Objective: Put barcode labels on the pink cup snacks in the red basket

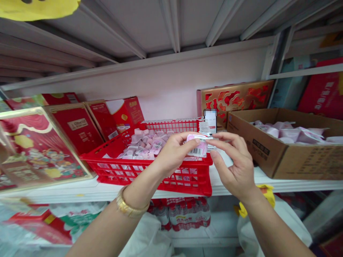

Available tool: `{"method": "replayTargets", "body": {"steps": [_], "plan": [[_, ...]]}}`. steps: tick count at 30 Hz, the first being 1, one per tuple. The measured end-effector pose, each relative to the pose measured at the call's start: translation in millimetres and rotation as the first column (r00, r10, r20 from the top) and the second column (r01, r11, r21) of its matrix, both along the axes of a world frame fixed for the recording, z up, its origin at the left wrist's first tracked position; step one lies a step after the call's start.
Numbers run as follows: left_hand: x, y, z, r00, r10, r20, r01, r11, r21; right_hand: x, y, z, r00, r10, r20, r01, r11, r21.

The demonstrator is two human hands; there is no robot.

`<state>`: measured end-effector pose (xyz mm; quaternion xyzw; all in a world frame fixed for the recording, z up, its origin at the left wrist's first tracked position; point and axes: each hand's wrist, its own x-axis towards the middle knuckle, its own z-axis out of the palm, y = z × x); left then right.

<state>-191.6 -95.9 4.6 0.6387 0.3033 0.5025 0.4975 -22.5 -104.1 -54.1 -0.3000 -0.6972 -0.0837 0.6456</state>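
My left hand (178, 147) pinches a small pink-and-white package (197, 150) with a barcode on its face, thumb on top. My right hand (235, 162) is at the package's right edge, its thumb and fingers apart and the index fingertip close to or touching it. Whether a thin label lies at those fingertips I cannot make out. Below and behind the package stands a red plastic basket (120, 163) holding many small pale-pink packs (150, 142). At the basket's back right corner are a stack of white slips (204, 127) and an upright phone-like thing (211, 123), partly blurred out.
On the right, an open cardboard box (302, 160) holds more pale-pink packs. Red and gold gift boxes (72, 123) stand at left, and a gold box (241, 96) behind. The upper shelf (193, 28) hangs low overhead. Bottled drinks (184, 214) sit on the shelf below.
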Motion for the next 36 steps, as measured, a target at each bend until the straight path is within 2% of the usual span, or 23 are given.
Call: {"method": "replayTargets", "body": {"steps": [7,20,27,32,36], "plan": [[-1.1,0.4,-0.7,0.999,0.010,-0.033,-0.012,0.999,-0.038,1.1,1.2,-2.7,0.999,-0.018,-0.036,0.018,1.000,-0.008],[-3.2,1.3,-3.2,0.993,0.046,-0.110,-0.042,0.999,0.030,-0.8,-2.6,-4.8,1.000,-0.014,-0.021,0.014,1.000,0.002],[8.8,-15.9,8.4,0.984,0.110,-0.141,-0.096,0.990,0.105,3.3,-16.1,3.8,0.995,-0.056,0.078,0.052,0.997,0.051],[36.5,-28.8,18.0,0.981,-0.032,-0.189,0.047,0.996,0.076,28.2,-26.5,4.9,0.997,-0.073,-0.017,0.074,0.994,0.085],[71.6,-18.6,26.4,0.952,-0.161,-0.261,0.171,0.985,0.017,60.0,-29.5,7.8,0.990,-0.135,-0.028,0.137,0.987,0.079]]}}
